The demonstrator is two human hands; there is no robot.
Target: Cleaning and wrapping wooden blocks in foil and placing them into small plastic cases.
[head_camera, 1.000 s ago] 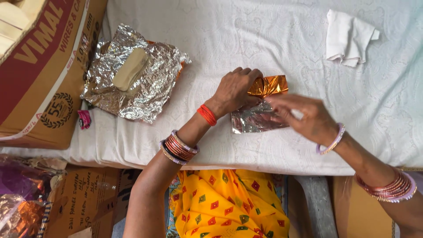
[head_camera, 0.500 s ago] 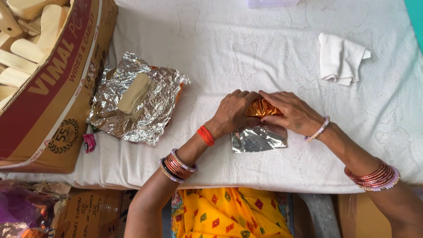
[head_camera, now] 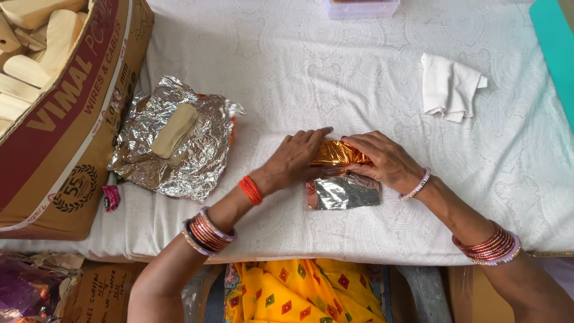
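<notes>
On the desk: a white patterned cloth (head_camera: 335,72) covered it, and your two hands met near its front edge.
Left hand (head_camera: 296,158): you laid it palm down, fingers flat, pressing on the left end of a small copper-orange foil packet (head_camera: 338,154); it clasped nothing.
Right hand (head_camera: 382,158): your fingers curled over the packet's right end, pinching the foil there.
Packet: it lay between your hands, on a silver foil sheet (head_camera: 344,192) that stuck out toward you.
To your left: a crumpled silver foil sheet (head_camera: 173,146) lay open with a pale wooden block (head_camera: 173,130) on it, well apart from your hands.
Further left: a large brown cardboard box (head_camera: 66,137) held more pale wooden blocks (head_camera: 36,54).
To your right: a folded white rag (head_camera: 448,87) lay on the cloth.
Risk: the thin foil could tear if you pinched too hard, I judge.
Risk: the fold could spring open if either hand lifted unevenly.
Risk: the loose silver sheet below could slide off the edge.
</notes>
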